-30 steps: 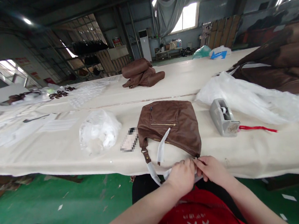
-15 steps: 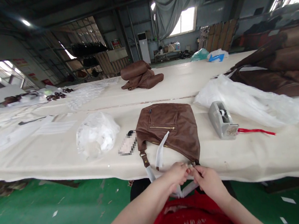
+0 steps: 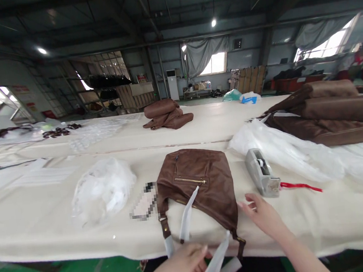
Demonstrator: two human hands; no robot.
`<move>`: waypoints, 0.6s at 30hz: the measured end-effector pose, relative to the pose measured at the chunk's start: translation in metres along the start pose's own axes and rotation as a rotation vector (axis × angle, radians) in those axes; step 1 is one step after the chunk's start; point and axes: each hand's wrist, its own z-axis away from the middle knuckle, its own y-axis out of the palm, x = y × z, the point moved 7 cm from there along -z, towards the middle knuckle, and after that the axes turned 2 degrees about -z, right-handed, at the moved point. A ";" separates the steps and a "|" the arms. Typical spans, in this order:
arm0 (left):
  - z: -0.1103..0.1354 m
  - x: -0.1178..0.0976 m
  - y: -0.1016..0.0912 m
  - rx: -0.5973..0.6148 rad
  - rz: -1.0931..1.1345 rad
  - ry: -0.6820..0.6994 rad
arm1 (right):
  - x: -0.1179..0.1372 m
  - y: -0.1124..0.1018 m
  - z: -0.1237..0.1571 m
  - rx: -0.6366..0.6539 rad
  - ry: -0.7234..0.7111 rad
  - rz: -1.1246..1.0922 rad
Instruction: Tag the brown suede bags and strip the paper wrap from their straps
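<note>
A brown leather handbag (image 3: 201, 168) lies flat on the table, its gold front zipper closed. A white wrapping strip (image 3: 187, 215) hangs from the zipper pull. The bag's shoulder strap (image 3: 165, 228) drops over the table's front edge, partly wrapped in white. My left hand (image 3: 191, 260) is below the bag with fingers curled at a second white strip (image 3: 218, 257), which runs up to the bag's lower right corner; its grip is partly hidden. Just right of the bag, my right hand (image 3: 259, 212) is raised, fingers loosely bent and apart, holding nothing.
Right of the bag stands a grey tape dispenser (image 3: 262, 173) with a red ribbon (image 3: 300, 186). Clear plastic (image 3: 287, 155) lies beside stacked brown bags (image 3: 334, 111). Leftward are a pixelated tag (image 3: 144, 202) and a crumpled plastic bag (image 3: 104, 189). More brown bags (image 3: 168, 113) lie farther back.
My hands, together at the bag's lower right corner before, have parted. The left moved down and left; the right let go and rose to the bag's right side. The view tilted up.
</note>
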 end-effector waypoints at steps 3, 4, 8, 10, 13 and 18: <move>0.024 0.007 -0.043 -0.196 0.017 0.048 | -0.005 0.029 -0.019 0.152 0.071 -0.087; 0.032 0.011 -0.059 -0.289 0.047 0.060 | -0.005 0.038 -0.024 0.188 0.106 -0.105; 0.063 0.037 -0.103 -0.614 0.142 0.054 | 0.003 0.072 -0.033 0.344 0.349 -0.448; 0.075 0.047 -0.110 -0.686 0.184 0.060 | 0.013 0.087 -0.030 0.457 0.507 -0.732; 0.090 0.055 -0.110 -0.747 0.230 0.071 | 0.039 0.088 -0.024 0.562 0.642 -0.917; 0.105 0.058 -0.115 -0.842 0.302 0.136 | 0.105 0.037 -0.022 0.492 0.601 -1.019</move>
